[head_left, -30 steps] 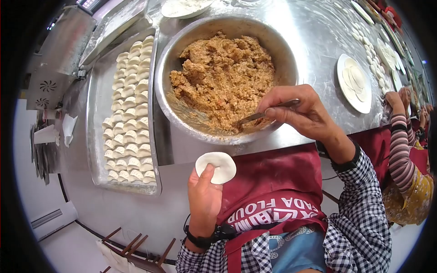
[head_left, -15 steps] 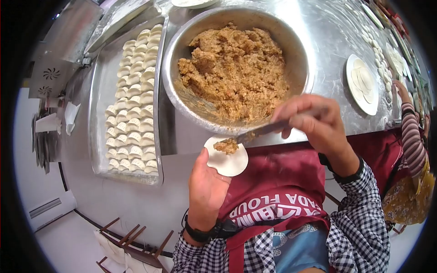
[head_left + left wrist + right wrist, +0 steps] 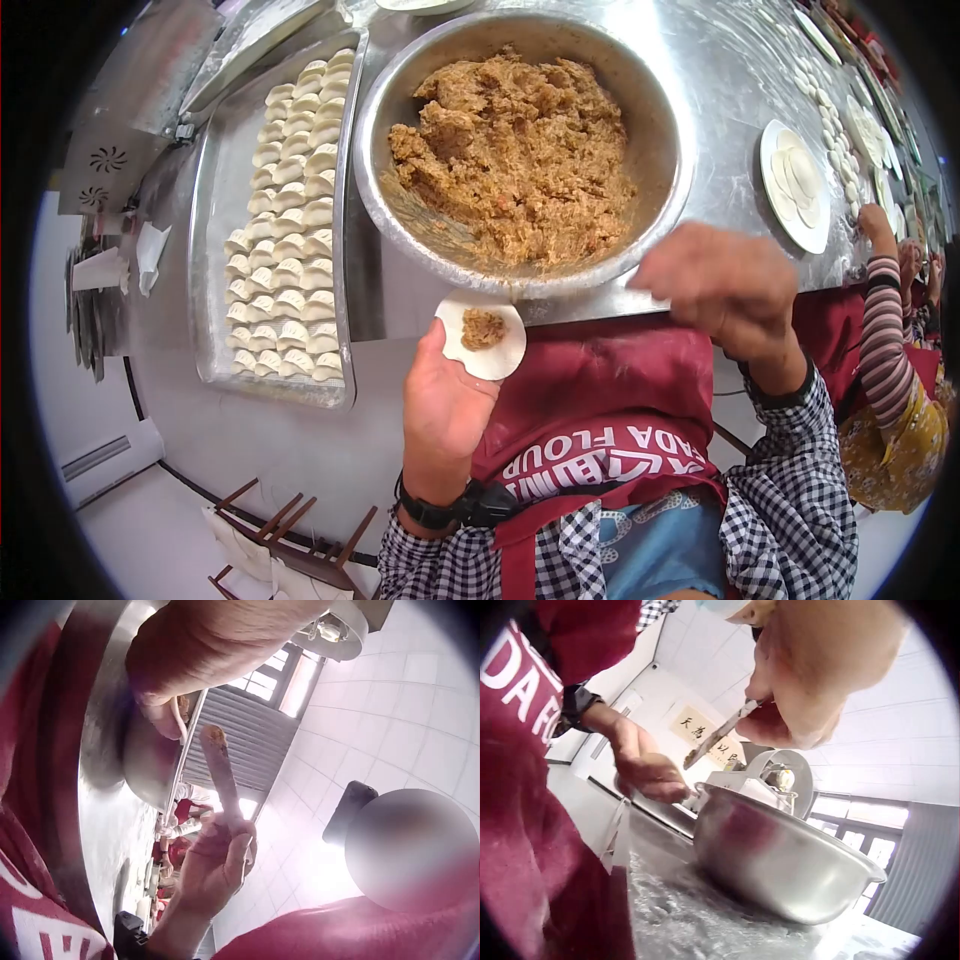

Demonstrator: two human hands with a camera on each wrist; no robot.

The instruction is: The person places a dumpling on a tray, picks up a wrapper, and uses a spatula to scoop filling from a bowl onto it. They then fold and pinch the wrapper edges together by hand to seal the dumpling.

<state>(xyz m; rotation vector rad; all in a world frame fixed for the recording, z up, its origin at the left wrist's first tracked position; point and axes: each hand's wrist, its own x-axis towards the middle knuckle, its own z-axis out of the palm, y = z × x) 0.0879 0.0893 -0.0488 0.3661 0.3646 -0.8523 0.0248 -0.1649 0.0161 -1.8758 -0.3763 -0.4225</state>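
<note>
A round white dough wrapper (image 3: 505,352) with a lump of brown filling (image 3: 483,328) on it lies on the fingers of my left hand (image 3: 445,405), below the bowl's near rim. My left fingers are under the wrapper and mostly hidden; the palm faces up. My right hand (image 3: 725,290) is blurred in the head view, right of the wrapper and by the bowl's rim. Both wrist views show it gripping a flat metal spatula (image 3: 219,761) (image 3: 724,729) with filling on its tip. The large steel bowl (image 3: 672,205) holds brown filling mix (image 3: 520,150).
A metal tray (image 3: 225,165) with rows of folded dumplings (image 3: 290,275) stands left of the bowl. A white plate of wrappers (image 3: 797,225) sits to the right, with small dough pieces (image 3: 830,125) beyond. Another person's striped sleeve (image 3: 885,320) shows at far right.
The spatula went from the bowl to the wrapper and left filling there. My right hand has since drawn back to the right. My left thumb has moved off the wrapper's middle.
</note>
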